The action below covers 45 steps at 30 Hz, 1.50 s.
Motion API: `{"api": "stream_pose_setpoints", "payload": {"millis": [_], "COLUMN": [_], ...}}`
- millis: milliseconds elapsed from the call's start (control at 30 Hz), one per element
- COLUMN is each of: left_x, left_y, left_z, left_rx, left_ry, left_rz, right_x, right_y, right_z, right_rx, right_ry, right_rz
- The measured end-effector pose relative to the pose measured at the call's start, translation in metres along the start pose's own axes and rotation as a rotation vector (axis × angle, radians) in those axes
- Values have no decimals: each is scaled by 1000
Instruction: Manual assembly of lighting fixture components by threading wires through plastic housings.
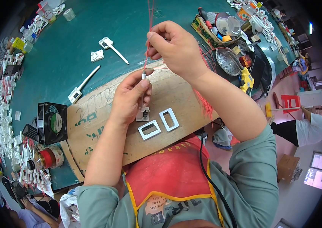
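My left hand [128, 97] is closed round a slim white plastic stem, its tip [144, 75] pointing away from me. The stem's square head [143, 114], with a dark opening, shows below the fingers. Thin red wire [148, 49] rises from the tip. Higher up, my right hand [180, 49] pinches this wire between thumb and forefinger. Two pale rectangular frames [163, 121] lie near my left wrist on a cardboard sheet [184, 114]. Beyond it are two similar white stemmed parts [74, 95] and a small white piece [96, 56].
A black fan [52, 123] and a jar with a red band [49, 157] stand at left. On the right are a tool basket [203, 28], a clear dish [225, 62], a yellow-handled tool [247, 80] and loose red wires [204, 102]. White parts [7, 87] line the far left edge.
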<state>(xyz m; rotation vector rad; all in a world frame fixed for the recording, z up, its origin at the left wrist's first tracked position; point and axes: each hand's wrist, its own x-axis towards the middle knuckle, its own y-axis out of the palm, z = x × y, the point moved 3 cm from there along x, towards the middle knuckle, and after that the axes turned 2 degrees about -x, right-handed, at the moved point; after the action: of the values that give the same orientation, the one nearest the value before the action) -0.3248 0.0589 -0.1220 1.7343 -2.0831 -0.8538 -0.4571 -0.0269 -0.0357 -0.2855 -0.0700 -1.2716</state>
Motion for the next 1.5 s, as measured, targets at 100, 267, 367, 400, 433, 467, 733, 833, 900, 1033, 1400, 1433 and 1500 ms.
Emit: {"api": "stream_pose_setpoints", "payload": {"millis": [100, 267, 367, 400, 433, 467, 733, 833, 900, 1033, 1400, 1433, 1500], "left_x": [0, 0, -3, -3, -2, 0, -1, 3, 2, 0, -2, -2, -1], "left_y": [-1, -1, -1, -4, -5, -4, -2, 0, -2, -7, -2, -2, -5], "left_z": [0, 3, 0, 0, 2, 3, 5, 7, 7, 6, 4, 4, 7], "left_rx": [-8, 61, 83, 52, 66, 55, 107, 94, 89, 107, 121, 126, 131], "left_ry": [9, 19, 37, 59, 78, 93, 154, 163, 152, 122, 106, 101, 121], "left_rz": [12, -81, -132, -118, -152, -110, 8, -19, -6, -34, -5, 3, -12], "right_x": [0, -6, -15, -17, -19, -21, -20, -22, -25, -27, -15, -15, -18], "right_y": [2, -1, 3, 6, 8, 5, -9, -11, -6, -3, -7, -8, -5], "right_z": [2, 7, 17, 19, 16, 17, -5, -6, -11, -10, -3, -2, -13], "right_rx": [-11, -209, -326, -320, -284, -240, -245, -381, -402, -419, -77, -99, -131], "right_ry": [-10, -172, -332, -357, -349, -320, -150, -204, -190, -102, 184, 206, 144], "right_rz": [17, -36, -53, -46, -71, -73, -115, 13, 72, 215, 378, 368, 323]}}
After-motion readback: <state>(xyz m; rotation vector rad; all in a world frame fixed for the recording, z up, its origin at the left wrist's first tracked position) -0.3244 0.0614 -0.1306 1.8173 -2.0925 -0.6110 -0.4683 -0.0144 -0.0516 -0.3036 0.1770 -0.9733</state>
